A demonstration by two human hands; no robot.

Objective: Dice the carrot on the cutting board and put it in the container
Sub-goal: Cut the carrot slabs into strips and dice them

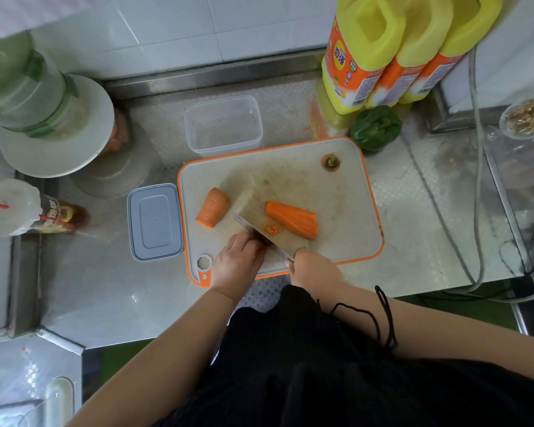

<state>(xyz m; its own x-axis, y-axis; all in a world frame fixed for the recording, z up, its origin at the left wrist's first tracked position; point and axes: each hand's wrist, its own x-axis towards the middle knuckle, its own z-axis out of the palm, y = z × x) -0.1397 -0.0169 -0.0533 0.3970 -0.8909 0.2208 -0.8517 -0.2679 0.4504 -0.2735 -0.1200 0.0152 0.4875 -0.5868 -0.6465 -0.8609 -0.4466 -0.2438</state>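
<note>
A black garment (336, 365) fills the near foreground, both bare forearms reaching out over it to the cutting board (346, 204) on the steel worktop (105, 288). The right hand (315, 269) curls its fingers around the handle of a cleaver (259, 223), whose blade lies across the board. The left hand (238, 260) rests with bent fingers against the blade's near side; whether it holds a carrot piece there cannot be told. A long carrot half (292, 218) lies beyond the blade with small cut bits (272, 228) beside it, a stubby carrot chunk (213, 208) to the left, and the cut top (331, 162) in the far corner. The clear container (224, 124) stands just behind the board, its grey lid (154, 221) to the left.
</note>
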